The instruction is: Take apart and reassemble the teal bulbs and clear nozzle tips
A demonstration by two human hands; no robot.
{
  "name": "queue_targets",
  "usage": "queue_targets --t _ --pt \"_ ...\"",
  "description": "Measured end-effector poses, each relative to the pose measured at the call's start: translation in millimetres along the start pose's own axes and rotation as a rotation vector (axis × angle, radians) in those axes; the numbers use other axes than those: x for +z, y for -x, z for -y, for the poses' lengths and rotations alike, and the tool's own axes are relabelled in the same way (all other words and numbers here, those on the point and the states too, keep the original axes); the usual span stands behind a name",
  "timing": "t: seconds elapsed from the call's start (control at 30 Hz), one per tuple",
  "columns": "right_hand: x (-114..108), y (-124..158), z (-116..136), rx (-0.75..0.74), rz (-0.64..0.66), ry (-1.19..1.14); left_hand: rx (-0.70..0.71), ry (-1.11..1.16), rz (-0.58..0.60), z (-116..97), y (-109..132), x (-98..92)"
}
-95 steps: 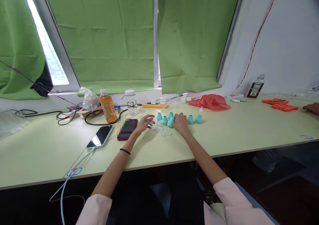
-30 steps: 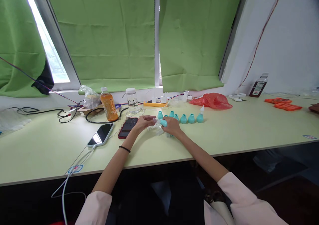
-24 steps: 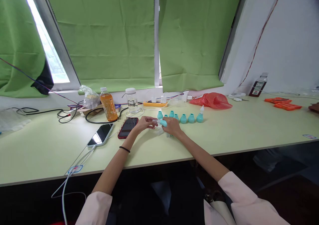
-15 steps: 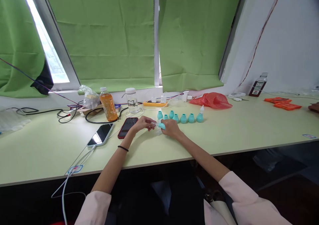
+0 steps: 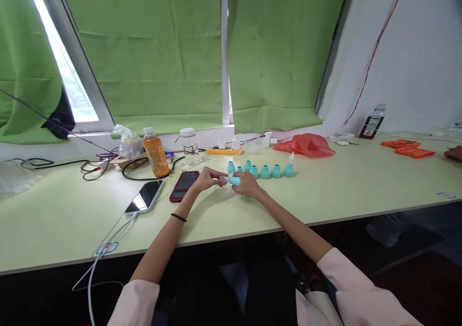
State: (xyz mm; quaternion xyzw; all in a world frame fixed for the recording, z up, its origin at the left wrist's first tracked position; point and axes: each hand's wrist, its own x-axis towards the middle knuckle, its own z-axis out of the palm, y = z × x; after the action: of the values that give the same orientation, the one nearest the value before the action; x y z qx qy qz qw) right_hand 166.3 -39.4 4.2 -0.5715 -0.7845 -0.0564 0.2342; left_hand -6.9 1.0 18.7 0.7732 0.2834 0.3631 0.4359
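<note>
Between my two hands is a teal squeeze bulb (image 5: 235,181), lying sideways with its rounded end to the right. My right hand (image 5: 250,185) is closed around it. On its left side, my left hand (image 5: 208,179) pinches a clear nozzle tip (image 5: 224,179) against the bulb's neck; whether the tip is fully seated I cannot tell. Just behind my hands stand several more teal bulbs (image 5: 265,172) with open necks. The rightmost bulb (image 5: 288,171) bears a whitish pointed tip (image 5: 291,159). Some clear pieces below my hands are partly hidden.
Left of my hands lie a red-cased phone (image 5: 184,185) and a charging phone (image 5: 145,197). Behind them stand an orange drink bottle (image 5: 156,153) and a clear jar (image 5: 190,149). A yellow power strip (image 5: 223,151), red plastic bag (image 5: 306,145) and dark bottle (image 5: 372,123) line the back.
The held bulb has turned slightly, and more of its rounded end shows. My left fingers have shifted on the clear tip. The whole view has moved a little.
</note>
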Motion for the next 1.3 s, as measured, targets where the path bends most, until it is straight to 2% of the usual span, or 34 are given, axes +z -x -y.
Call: queue_targets --t 0.5,0.8,0.97,1.07,1.17,1.3 --pt "-4 -7 -16 -0.034 0.085 -0.15 0.111 -0.179 -0.055 -5 -2 13.6" --pt "-1 -10 -19 -0.04 0.03 -0.198 0.173 -0.248 -0.09 -2 -3 18.7" --pt "2 -7 -14 0.029 -0.094 -0.173 0.201 -0.3 -0.114 -13 -1 12.6" --pt "4 -6 -12 0.1 -0.188 -0.139 0.182 -0.587 -0.201 -22 1 2.8" --pt "5 -5 -14 0.147 -0.247 -0.102 0.083 -0.933 -0.295 -20 2 -3.0" --pt "8 -5 -15 0.153 -0.279 -0.072 -0.057 -1.106 -0.314 -3 0 0.8"
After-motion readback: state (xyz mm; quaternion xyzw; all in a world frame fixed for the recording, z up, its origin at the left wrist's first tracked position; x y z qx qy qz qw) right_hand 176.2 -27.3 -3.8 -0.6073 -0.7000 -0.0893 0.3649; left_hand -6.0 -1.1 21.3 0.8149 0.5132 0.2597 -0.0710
